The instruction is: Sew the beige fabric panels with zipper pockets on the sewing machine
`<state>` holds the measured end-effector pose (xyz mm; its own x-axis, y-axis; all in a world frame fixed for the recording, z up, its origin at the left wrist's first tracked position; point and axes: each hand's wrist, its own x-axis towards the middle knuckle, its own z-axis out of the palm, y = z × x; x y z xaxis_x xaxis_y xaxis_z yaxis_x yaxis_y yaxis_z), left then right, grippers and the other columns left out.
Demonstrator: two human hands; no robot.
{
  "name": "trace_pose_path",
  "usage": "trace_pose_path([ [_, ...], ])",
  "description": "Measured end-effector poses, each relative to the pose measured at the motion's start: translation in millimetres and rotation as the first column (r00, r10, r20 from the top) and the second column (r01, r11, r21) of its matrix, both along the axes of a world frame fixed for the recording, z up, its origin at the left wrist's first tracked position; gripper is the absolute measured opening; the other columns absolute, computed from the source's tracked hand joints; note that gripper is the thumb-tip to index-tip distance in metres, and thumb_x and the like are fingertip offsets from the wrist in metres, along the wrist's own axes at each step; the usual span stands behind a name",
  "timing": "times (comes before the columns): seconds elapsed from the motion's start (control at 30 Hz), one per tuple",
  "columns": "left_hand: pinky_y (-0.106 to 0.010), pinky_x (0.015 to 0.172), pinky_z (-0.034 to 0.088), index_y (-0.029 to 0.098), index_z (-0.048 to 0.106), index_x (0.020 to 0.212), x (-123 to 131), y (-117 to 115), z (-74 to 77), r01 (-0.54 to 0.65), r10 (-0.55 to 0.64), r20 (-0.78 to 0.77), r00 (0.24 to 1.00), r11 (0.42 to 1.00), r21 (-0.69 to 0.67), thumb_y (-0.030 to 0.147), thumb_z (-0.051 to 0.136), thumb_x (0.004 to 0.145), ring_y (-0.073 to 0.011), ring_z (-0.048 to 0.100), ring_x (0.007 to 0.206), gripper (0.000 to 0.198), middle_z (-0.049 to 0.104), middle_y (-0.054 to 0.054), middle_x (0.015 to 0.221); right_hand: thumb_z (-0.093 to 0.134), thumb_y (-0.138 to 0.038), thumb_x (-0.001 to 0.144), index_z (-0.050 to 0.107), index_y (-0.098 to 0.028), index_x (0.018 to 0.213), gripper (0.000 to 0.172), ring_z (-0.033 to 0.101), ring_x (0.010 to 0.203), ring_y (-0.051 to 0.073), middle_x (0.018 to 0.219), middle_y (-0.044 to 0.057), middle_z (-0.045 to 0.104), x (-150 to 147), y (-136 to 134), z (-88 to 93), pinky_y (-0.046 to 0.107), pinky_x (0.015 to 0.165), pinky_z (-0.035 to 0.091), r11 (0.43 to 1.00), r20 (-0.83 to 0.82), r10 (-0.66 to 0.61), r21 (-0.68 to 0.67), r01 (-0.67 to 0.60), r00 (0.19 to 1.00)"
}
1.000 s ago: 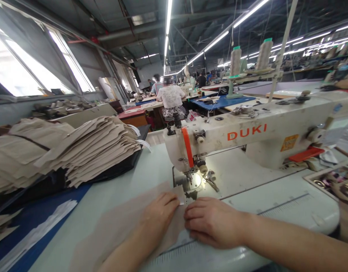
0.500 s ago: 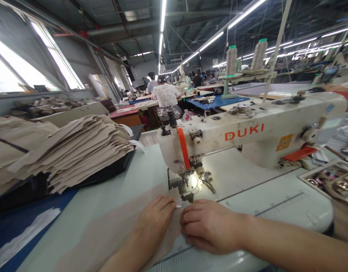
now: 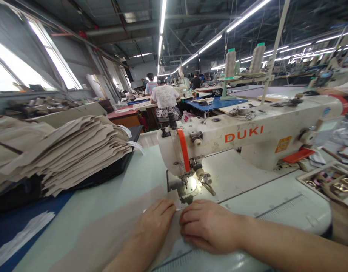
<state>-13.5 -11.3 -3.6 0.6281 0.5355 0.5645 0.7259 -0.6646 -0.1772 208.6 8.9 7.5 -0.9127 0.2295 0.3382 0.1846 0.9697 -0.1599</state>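
A beige fabric piece (image 3: 103, 230) lies on the pale sewing table, its far corner just short of the needle area. My left hand (image 3: 155, 221) rests on it, fingers pressed together near a small white strip at its edge. My right hand (image 3: 200, 226) sits at the fabric's right edge with fingers curled and pressed down; the fingertips are partly hidden. Beyond both hands stands a white sewing machine (image 3: 210, 132) with an orange needle-side guard. Its lamp lights the needle plate (image 3: 191, 185), and no fabric lies under the needle.
A tall stack of beige fabric pieces (image 3: 86, 147) fills the left on dark material. A tray of metal hardware (image 3: 332, 181) lies at the right. Thread cones (image 3: 230, 64) stand behind the machine. A person in a white patterned top (image 3: 165, 96) sits farther off.
The view has shifted slightly. Both hands keep nearly the same place on the fabric, with the left fingers still at its far corner.
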Motion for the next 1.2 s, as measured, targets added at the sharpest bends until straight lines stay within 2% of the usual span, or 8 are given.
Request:
trace_pose_path([
  [0.17,-0.031,0.071,0.061,0.014,0.069,0.091,1.4,-2.5,0.5,-0.021,0.021,-0.026,0.999,0.999,-0.037,-0.001,0.032,0.09,-0.0194,0.069,0.077,0.04,0.072,-0.008,0.087,0.053,-0.023,0.098,0.068,-0.014,0.104,0.019,0.06,0.095,0.022,0.098,0.007,0.07,-3.5,6.8,-0.8,0.033,0.091,0.045,0.977,-0.027,-0.212,-0.029,0.211,0.977],
  [0.27,-0.032,0.078,0.061,0.014,0.07,0.094,1.1,-6.0,-1.1,-0.032,0.029,-0.045,0.999,0.997,-0.066,0.001,0.033,0.092,-0.0199,0.069,0.083,0.039,0.073,-0.009,0.091,0.059,-0.027,0.096,0.067,-0.014,0.105,0.018,0.058,0.096,0.024,0.098,0.008,0.068,-6.9,9.7,-0.7,0.035,0.091,0.046,0.959,0.017,-0.282,-0.017,0.282,0.959],
  [0.5,-0.035,0.091,0.06,0.014,0.068,0.118,-7.1,-18.8,-9.0,-0.109,0.108,-0.022,0.994,0.991,-0.078,0.025,0.042,0.098,-0.0227,0.07,0.103,0.035,0.073,-0.011,0.115,0.058,-0.029,0.097,0.067,-0.014,0.106,0.02,0.056,0.099,0.024,0.101,0.008,0.065,-9.1,8.3,2.9,0.036,0.093,0.045,0.956,0.043,-0.293,-0.01,0.293,0.955],
  [0.63,-0.034,0.093,0.059,0.016,0.067,0.122,-8.2,-19.1,-9.6,-0.113,0.112,-0.014,0.994,0.987,-0.114,0.029,0.043,0.099,-0.0215,0.07,0.105,0.036,0.073,-0.009,0.119,0.059,-0.03,0.097,0.067,-0.014,0.104,0.02,0.056,0.099,0.024,0.1,0.007,0.065,-9.3,11.0,1.1,0.036,0.093,0.045,0.957,0.031,-0.29,-0.01,0.29,0.957],
  [0.83,-0.038,0.092,0.06,0.017,0.068,0.121,0.6,0.7,-10.4,-0.082,0.082,-0.004,0.997,0.988,-0.13,0.027,0.042,0.098,-0.0227,0.071,0.104,0.036,0.073,-0.01,0.118,0.055,-0.025,0.098,0.069,-0.014,0.1,0.018,0.057,0.096,0.023,0.096,0.007,0.066,-4.9,23.1,-1.6,0.035,0.093,0.044,0.943,0.011,-0.332,0.001,0.332,0.943],
  [1.03,-0.036,0.089,0.061,0.019,0.068,0.122,7.8,18.1,-14.5,-0.028,0.029,0.007,1.0,0.997,-0.067,0.029,0.043,0.099,-0.0225,0.072,0.103,0.035,0.074,-0.009,0.117,0.056,-0.022,0.097,0.071,-0.014,0.097,0.017,0.057,0.096,0.022,0.093,0.007,0.068,0.5,30.2,1.1,0.034,0.092,0.043,0.922,0.011,-0.386,0.013,0.386,0.922],
  [1.2,-0.036,0.091,0.06,0.016,0.069,0.119,9.7,26.6,-13.4,-0.021,0.02,-0.018,1.0,0.997,-0.079,0.027,0.042,0.099,-0.0223,0.071,0.105,0.035,0.074,-0.009,0.118,0.054,-0.024,0.099,0.07,-0.015,0.097,0.019,0.055,0.092,0.022,0.093,0.007,0.066,2.9,34.0,0.7,0.035,0.087,0.042,0.906,0.01,-0.423,0.02,0.422,0.906],
])
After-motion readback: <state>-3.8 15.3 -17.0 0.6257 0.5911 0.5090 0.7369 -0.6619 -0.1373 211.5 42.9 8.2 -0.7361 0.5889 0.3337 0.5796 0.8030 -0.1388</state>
